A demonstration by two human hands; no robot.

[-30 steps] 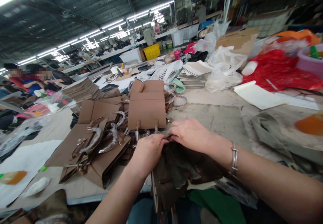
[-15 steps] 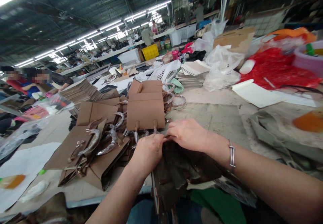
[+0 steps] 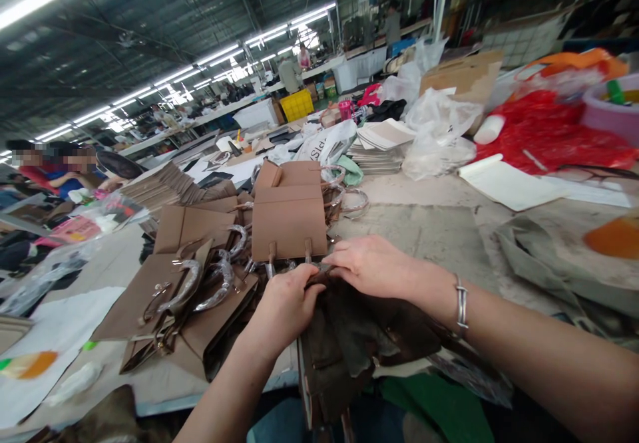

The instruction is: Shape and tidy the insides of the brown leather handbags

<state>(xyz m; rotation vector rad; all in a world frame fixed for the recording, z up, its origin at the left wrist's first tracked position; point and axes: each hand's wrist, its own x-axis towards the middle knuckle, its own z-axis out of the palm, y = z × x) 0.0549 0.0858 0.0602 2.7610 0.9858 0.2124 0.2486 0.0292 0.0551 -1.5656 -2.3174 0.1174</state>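
A dark brown bag [image 3: 359, 340] lies at the near edge of the worktable, hanging partly over it. My left hand [image 3: 284, 306] is closed on its top edge, fingers curled round the material. My right hand [image 3: 372, 265], a metal bangle at the wrist, pinches the same edge just to the right, fingertips meeting those of my left hand. Directly beyond my hands lies a flat tan bag [image 3: 289, 220] with two strap tabs. To the left is a heap of tan bags [image 3: 184, 296] with plastic-wrapped handles.
White sheets [image 3: 50, 330] lie at the left. A stack of flat cards [image 3: 382, 144], plastic bags [image 3: 439, 134], a white roll [image 3: 509, 183] and red material [image 3: 549, 134] fill the far right. A grey cloth [image 3: 554, 263] lies at right. Other people work at distant tables.
Both hands have stayed on the dark bag's top edge; my left hand has shifted slightly toward me and curled tighter. The view has tilted a little.
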